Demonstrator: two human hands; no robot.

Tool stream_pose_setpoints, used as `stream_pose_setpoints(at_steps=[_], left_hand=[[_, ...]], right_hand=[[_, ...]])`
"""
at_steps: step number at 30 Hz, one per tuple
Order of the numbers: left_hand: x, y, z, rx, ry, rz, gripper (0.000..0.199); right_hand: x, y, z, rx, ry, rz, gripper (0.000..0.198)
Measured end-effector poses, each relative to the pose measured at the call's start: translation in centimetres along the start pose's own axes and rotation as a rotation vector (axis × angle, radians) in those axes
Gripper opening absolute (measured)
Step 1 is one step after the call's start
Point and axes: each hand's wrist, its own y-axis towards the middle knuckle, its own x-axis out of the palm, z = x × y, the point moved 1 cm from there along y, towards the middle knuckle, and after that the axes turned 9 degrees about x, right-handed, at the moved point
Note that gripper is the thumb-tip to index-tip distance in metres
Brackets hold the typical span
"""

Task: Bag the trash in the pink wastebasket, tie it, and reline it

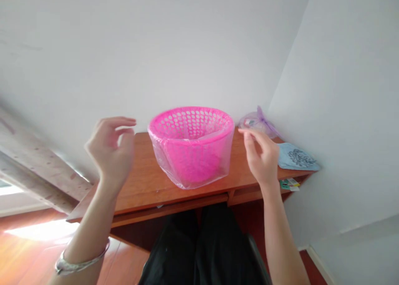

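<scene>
The pink basket (196, 162) stands near the middle of the table's (140, 185) front edge, its clear plastic film (183, 181) seemingly already over the rim but slack below, left hand (109, 148) and right hand (262, 154) loosely parted, empty, on either side.

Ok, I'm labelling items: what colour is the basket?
The basket is bright pink, in the head view.

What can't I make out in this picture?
All in the head view:
Pink basket: floor hidden by its front wall.
Tied plastic bag: contents too blurred to identify.
Light-blue item: left end behind the right hand.
Right hand: blur obscures whether its fingertips touch.
Packets below desktop: too small to read.
Left forearm: cut off by the bottom edge.
</scene>
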Motion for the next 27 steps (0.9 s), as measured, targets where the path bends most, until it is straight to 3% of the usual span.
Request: stream_pose_setpoints(at_steps=[2, 4, 6, 8, 10, 13, 15, 17, 20, 22, 24, 27], left_hand=[[2.5, 0.9, 3.6, -0.054, -0.098, -0.355, 0.024], [4.1, 0.9, 5.3, -0.18, -0.208, -0.592, 0.024], [4.4, 0.3, 5.5, -0.254, -0.238, -0.725, 0.023], [3.5, -0.3, 4.8, -0.218, -0.186, -0.806, 0.022], [1.8, -0.4, 3.6, -0.164, -0.146, -0.782, 0.019], [0.1, 1.3, 1.4, -0.224, -0.304, -0.515, 0.019], [0.7, 3.9, -0.6, -0.233, -0.397, -0.422, 0.021], [3.1, 7.1, -3.2, -0.17, -0.26, -0.531, 0.03], [8.9, 11.0, -7.7, -0.02, 0.366, -0.89, 0.046], [12.6, 12.0, -10.4, 0.094, 0.705, -1.098, 0.05], [15.3, 11.6, -12.2, 0.218, 0.841, -1.28, 0.05], [16.8, 10.1, -13.9, 0.347, 0.846, -1.34, 0.049]], right_hand=[[2.0, 1.3, -1.8, -0.214, -0.011, -0.184, 0.03], [3.8, 1.6, -2.2, -0.329, -0.035, -0.378, 0.035], [4.5, 1.3, -1.3, -0.367, -0.094, -0.472, 0.038], [3.9, 1.0, 0.7, -0.362, -0.166, -0.474, 0.039], [2.4, 1.3, 3.1, -0.336, -0.201, -0.42, 0.04], [0.5, 3.8, 5.9, -0.259, -0.162, -0.274, 0.043], [0.8, 7.1, 6.6, -0.209, -0.154, -0.212, 0.047], [3.1, 11.3, 6.4, -0.192, -0.224, -0.236, 0.05], [9.7, 17.6, 5.0, -0.248, -0.431, -0.44, 0.057], [14.8, 20.3, 4.2, -0.281, -0.569, -0.616, 0.064], [19.2, 21.4, 4.0, -0.26, -0.651, -0.753, 0.068], [23.3, 20.8, 4.9, -0.182, -0.662, -0.852, 0.068]])
